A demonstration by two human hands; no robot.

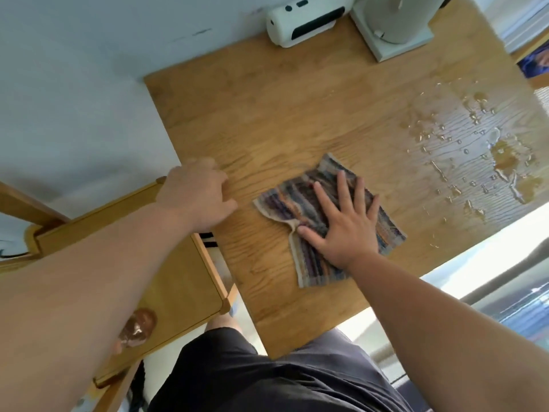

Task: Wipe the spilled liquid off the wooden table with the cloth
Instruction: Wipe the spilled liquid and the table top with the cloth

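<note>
A striped, multicoloured cloth (300,203) lies flat on the wooden table (291,108), near its middle. My right hand (344,221) presses flat on the cloth with fingers spread. Spilled liquid (481,156) shows as puddles and scattered drops on the table's right part, apart from the cloth. My left hand (197,194) rests on the table's left edge, fingers curled over it.
A white device (300,22) and a white appliance on a square base (392,28) stand at the table's far edge. A wooden chair (166,281) sits to the left of the table. My dark shorts (267,376) are below, at the near edge.
</note>
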